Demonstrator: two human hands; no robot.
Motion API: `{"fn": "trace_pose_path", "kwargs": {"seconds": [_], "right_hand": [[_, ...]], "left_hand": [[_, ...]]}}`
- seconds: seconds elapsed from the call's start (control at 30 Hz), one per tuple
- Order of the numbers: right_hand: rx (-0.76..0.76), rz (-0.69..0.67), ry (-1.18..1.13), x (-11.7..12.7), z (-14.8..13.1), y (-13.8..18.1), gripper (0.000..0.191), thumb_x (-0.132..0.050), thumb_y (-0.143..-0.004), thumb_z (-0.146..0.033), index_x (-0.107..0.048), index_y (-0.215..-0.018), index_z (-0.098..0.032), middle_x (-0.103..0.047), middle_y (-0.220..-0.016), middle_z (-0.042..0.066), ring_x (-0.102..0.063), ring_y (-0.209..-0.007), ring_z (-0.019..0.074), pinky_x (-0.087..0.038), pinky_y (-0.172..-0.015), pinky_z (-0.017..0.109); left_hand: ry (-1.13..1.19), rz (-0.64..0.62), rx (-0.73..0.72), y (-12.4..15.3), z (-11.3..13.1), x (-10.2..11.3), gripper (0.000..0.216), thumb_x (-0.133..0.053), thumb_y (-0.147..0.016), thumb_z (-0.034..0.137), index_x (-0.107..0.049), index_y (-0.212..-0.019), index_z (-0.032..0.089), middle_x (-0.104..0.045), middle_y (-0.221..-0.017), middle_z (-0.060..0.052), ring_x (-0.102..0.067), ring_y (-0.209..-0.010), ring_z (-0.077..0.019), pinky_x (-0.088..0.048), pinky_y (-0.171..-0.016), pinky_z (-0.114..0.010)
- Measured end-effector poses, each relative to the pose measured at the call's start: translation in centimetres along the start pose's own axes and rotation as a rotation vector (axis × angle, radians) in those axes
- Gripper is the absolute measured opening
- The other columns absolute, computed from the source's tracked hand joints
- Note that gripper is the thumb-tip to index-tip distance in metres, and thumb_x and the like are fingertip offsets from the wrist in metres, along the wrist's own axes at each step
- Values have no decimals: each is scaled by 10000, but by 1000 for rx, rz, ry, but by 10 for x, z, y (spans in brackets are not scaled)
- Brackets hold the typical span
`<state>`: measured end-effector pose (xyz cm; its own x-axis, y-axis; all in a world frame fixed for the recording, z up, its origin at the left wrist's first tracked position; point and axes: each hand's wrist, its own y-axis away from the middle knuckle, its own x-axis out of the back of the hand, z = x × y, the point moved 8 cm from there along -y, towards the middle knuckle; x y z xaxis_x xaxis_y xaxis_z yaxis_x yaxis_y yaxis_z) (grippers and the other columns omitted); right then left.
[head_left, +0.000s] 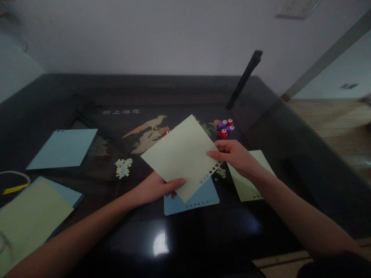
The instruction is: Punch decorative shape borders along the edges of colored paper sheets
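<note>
A pale yellow paper sheet (179, 154) is held up at an angle over the dark table. Along its lower right edge runs a row of punched hearts and stars. My left hand (158, 187) pinches the sheet near its lower left edge, thumb on top. My right hand (232, 154) grips the right corner, thumb on top and fingers behind. Beneath the sheet lies a small stack of blue paper (193, 202) with holes punched along its near edge. Tiny punched paper bits (222, 173) lie by the right corner, partly hidden.
Red and purple craft punches (226, 130) stand beyond my right hand; another red one peeks out behind the sheet. A yellow sheet (246, 181) lies right, a blue sheet (65, 148) left. Paper confetti (123, 168) and a paper stack (34, 220) are also left. A black bar (245, 79) stands behind.
</note>
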<state>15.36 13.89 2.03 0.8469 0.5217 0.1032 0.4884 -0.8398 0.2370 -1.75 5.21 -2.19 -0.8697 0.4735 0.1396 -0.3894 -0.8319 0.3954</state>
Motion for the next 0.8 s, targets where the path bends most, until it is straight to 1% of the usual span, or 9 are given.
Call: {"fn": "trace_pose_path", "kwargs": {"seconds": [0.1, 0.2, 0.27, 0.33, 0.43, 0.53, 0.6, 0.67, 0.8], "right_hand": [[12, 11, 9, 1, 0, 0, 162, -737, -735, -334, -692, -761, -181, -704, -738, 22, -613, -644, 138, -465, -620, 290], [16, 11, 19, 2, 3, -1, 177, -735, -733, -345, -685, -771, -179, -698, -742, 24, -612, -650, 144, -460, -624, 297], [38, 22, 63, 4, 3, -4, 199, -716, -750, -376, -682, -772, -181, -683, -724, 19, -596, -638, 140, -448, -612, 295], [100, 78, 157, 12, 1, -7, 229, -661, -794, -413, -679, -775, -186, -663, -705, 13, -570, -624, 134, -431, -597, 289], [237, 221, 401, 26, -7, -13, 251, -556, -863, -405, -678, -820, -190, -667, -753, 28, -573, -654, 145, -437, -610, 297], [306, 299, 572, 35, -9, -20, 203, -537, -871, -330, -677, -910, -188, -692, -864, 58, -609, -747, 178, -463, -673, 328], [319, 309, 627, 38, -6, -25, 178, -556, -850, -278, -673, -950, -189, -688, -894, 64, -609, -787, 191, -464, -703, 341], [327, 304, 694, 38, -3, -30, 187, -586, -822, -241, -668, -982, -189, -671, -917, 65, -599, -797, 194, -460, -715, 344], [315, 274, 829, 35, 3, -39, 228, -654, -780, -221, -654, -1005, -184, -638, -967, 76, -581, -804, 201, -454, -750, 362]], "left_hand": [[-64, -41, -41, 0, 5, -5, 337, -545, -850, 459, -564, -663, 180, -526, -494, 8, -474, -462, -126, -422, -517, -276], [-112, -68, -47, 0, 7, -8, 403, -525, -866, 446, -530, -559, 185, -516, -472, 2, -462, -461, -120, -424, -544, -276], [-132, -85, -35, -1, 7, -9, 442, -523, -865, 451, -514, -510, 188, -507, -456, -1, -455, -458, -120, -423, -543, -273], [-133, -84, -23, -2, 7, -8, 457, -525, -859, 452, -503, -485, 191, -490, -436, 2, -443, -447, -118, -420, -533, -269], [-120, -17, -14, -3, 7, -2, 438, -522, -854, 440, -516, -497, 187, -493, -437, 5, -445, -444, -117, -420, -530, -266], [-101, 127, -25, -5, 7, 11, 425, -516, -857, 433, -534, -517, 180, -511, -451, 5, -458, -457, -117, -417, -539, -265], [-63, 214, -28, -6, 5, 19, 415, -519, -855, 440, -563, -544, 170, -530, -465, -1, -471, -466, -120, -416, -538, -267], [0, 267, -18, -7, 1, 24, 394, -527, -847, 448, -597, -591, 156, -582, -509, -24, -490, -476, -126, -418, -526, -272], [74, 295, -19, -10, -3, 27, 370, -539, -839, 444, -620, -636, 145, -639, -570, -57, -517, -498, -133, -432, -532, -280]]}}
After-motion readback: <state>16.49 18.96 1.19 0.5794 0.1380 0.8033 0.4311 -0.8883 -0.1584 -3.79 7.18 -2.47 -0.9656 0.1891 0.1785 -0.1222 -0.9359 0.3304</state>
